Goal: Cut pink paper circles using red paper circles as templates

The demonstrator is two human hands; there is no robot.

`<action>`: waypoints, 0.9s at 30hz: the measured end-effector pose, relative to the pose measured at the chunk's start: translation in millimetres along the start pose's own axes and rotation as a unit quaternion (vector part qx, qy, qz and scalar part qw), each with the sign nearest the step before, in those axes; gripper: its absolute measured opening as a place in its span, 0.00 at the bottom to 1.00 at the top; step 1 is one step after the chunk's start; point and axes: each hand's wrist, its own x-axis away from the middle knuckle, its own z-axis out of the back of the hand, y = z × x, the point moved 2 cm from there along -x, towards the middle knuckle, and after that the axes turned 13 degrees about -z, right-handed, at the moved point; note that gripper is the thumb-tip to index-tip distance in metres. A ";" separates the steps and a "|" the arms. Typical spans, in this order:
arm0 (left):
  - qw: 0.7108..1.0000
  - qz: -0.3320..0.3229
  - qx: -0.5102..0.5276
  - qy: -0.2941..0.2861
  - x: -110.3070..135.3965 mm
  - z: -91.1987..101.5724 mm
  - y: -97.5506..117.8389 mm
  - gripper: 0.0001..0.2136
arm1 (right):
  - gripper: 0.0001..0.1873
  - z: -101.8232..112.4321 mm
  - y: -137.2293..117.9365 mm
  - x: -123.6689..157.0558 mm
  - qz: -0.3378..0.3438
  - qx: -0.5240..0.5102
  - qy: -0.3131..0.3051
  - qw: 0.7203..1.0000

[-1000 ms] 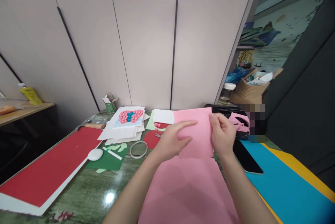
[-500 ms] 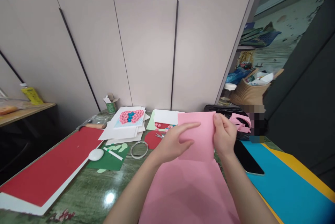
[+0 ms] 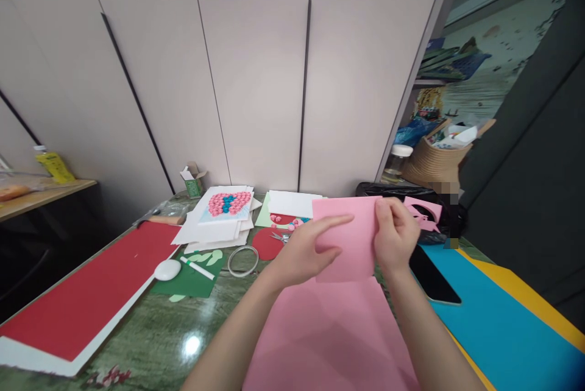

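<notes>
A square of pink paper (image 3: 350, 239) is held upright in front of me, above a larger pink sheet (image 3: 329, 336). My right hand (image 3: 395, 236) is closed on the square's right edge, with the thumb in front. Across the left part of the square lies my left hand (image 3: 306, 251), its index finger and thumb stretched out and spread apart over the paper's face. The other fingers of that hand are hidden. Just left of it, scissors (image 3: 280, 236) rest by a red paper circle (image 3: 266, 245).
On the left are a silver ring (image 3: 243, 262), green paper (image 3: 192, 284), a white mouse-like object (image 3: 167, 269) and a red sheet (image 3: 91, 281). A stack of white sheets (image 3: 205, 234) stands at the back. A phone (image 3: 434, 275) lies on blue paper (image 3: 493, 318) at right.
The pink square and both hands have shifted slightly to the right. My left hand keeps its finger and thumb spread, and my right hand still grips the edge.
</notes>
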 end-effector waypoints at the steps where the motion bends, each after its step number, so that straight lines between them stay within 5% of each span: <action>1: 1.000 -0.002 0.002 -0.001 -0.2 0.0 -0.5 0.25 | 0.13 1.0 1.1 -2.2 -0.010 -0.017 -0.019 1.000; 5: 1.000 -0.006 0.019 -0.009 -0.1 0.1 -3.4 0.25 | 0.11 1.3 4.6 -5.9 -0.054 -0.063 -0.057 0.995; 14: 1.000 -0.001 0.006 -0.015 0.6 -3.3 -1.9 0.26 | 0.09 -4.1 3.6 1.5 -0.026 -0.034 0.034 0.999; 18: 0.998 -0.003 -0.063 0.005 0.9 18.7 -4.9 0.22 | 0.16 -12.7 15.7 1.5 -0.071 -0.005 -0.074 0.995; 21: 0.979 0.006 -0.173 0.108 7.1 55.9 -14.1 0.14 | 0.21 -27.3 27.5 7.4 -0.036 0.119 -0.189 0.974; 24: 0.929 0.040 -0.257 0.262 19.7 93.1 -23.2 0.09 | 0.18 -49.1 41.4 24.8 0.032 0.249 -0.274 0.929; 27: 0.883 0.034 -0.242 0.401 32.1 114.1 -25.4 0.09 | 0.16 -76.8 57.9 56.1 0.087 0.288 -0.350 0.887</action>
